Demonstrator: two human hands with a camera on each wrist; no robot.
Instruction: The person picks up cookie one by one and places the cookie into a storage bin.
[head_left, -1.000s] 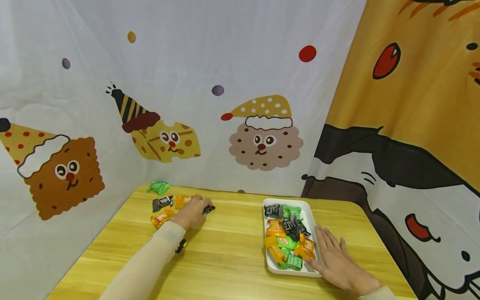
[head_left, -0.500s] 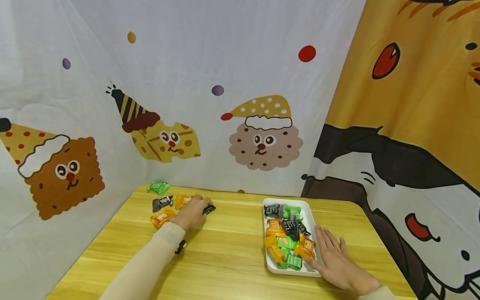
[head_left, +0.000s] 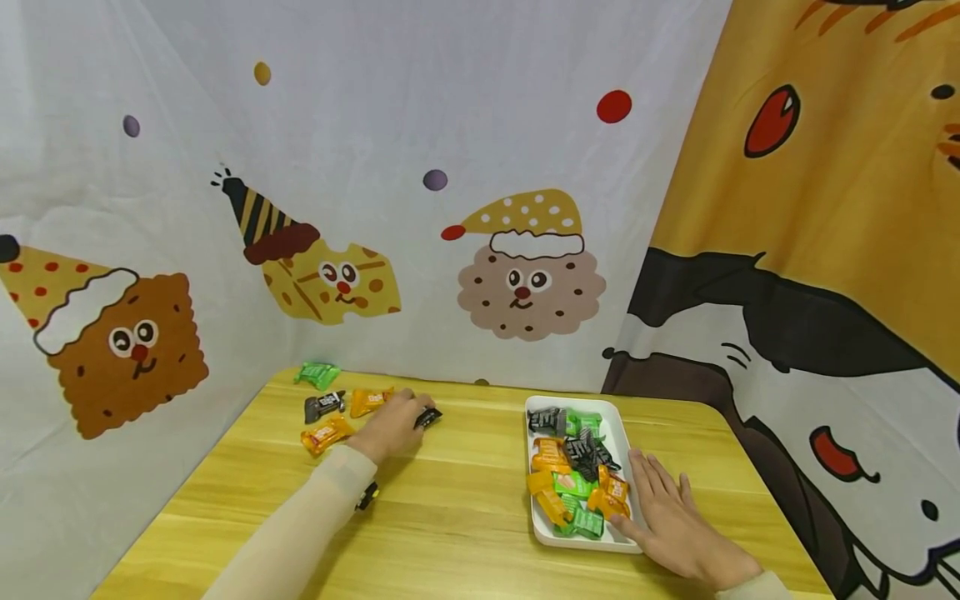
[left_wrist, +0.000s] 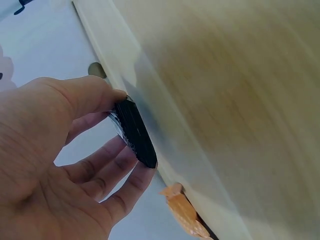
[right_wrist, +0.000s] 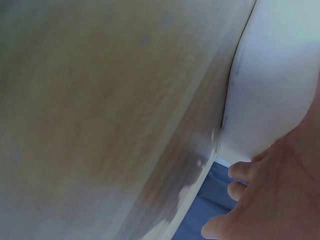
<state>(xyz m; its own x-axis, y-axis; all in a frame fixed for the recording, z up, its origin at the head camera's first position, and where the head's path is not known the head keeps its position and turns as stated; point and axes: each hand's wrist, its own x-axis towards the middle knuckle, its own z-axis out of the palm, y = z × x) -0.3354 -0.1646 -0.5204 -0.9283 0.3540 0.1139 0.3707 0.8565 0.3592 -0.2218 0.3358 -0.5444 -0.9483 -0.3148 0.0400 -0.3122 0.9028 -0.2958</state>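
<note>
in the head view, twelve being the far edge, the left hand (head_left: 390, 427) pinches a black candy (head_left: 429, 417) between thumb and fingers; that candy sits at two o'clock on the hand, over the far half of the tabletop (head_left: 450, 500). just behind the hand, at about ten-thirty, lies an orange candy (head_left: 370, 402); a dark candy (head_left: 324, 407) and a green candy (head_left: 317, 375) lie farther out around ten, and a second orange candy (head_left: 326, 435) at nine.

well apart, the right hand (head_left: 678, 529) grips nothing, its fingers laid straight along the white tray (head_left: 626, 425) at four o'clock, the thumb reaching across the rim. the tray holds a pile of wrapped candies (head_left: 583, 454), black, green and orange. behind everything, at twelve, hangs a cartoon-printed cloth (head_left: 360, 125).
</note>
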